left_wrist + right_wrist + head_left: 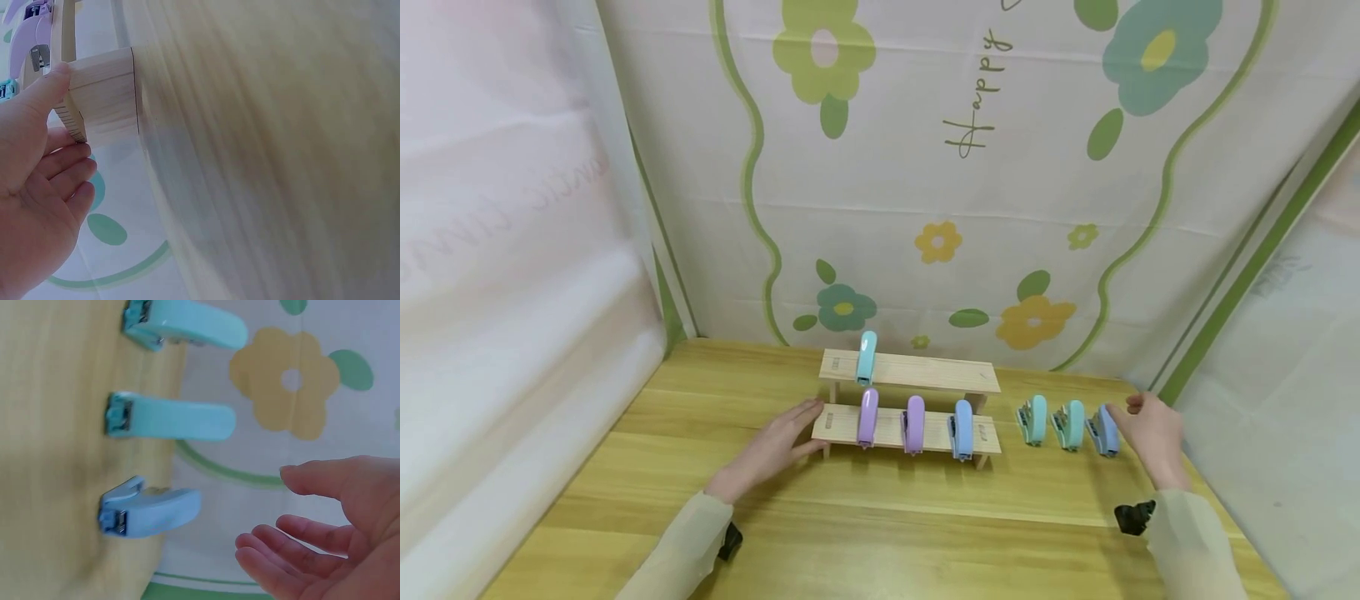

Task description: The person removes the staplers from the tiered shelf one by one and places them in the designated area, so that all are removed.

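Note:
My left hand (778,442) grips the left end of the lower board of a two-step wooden rack (891,425). In the left wrist view, the thumb lies on one edge of the board (65,37) and the index finger touches the opposite corner. My right hand (337,531) hovers near a blue stapler (150,512), its relaxed fingers spread apart from it. Beside that stapler stand two mint-green staplers (1072,425) on the table. The lower step carries two purple staplers (913,425) and a blue stapler (962,429); a light turquoise stapler (867,358) sits on the upper step.
The wooden table (880,533) runs back to a flower-printed cloth (880,183). Cloth walls also hang at the left (512,292) and right (1285,375). A dark wrist device (1133,517) is at the right sleeve.

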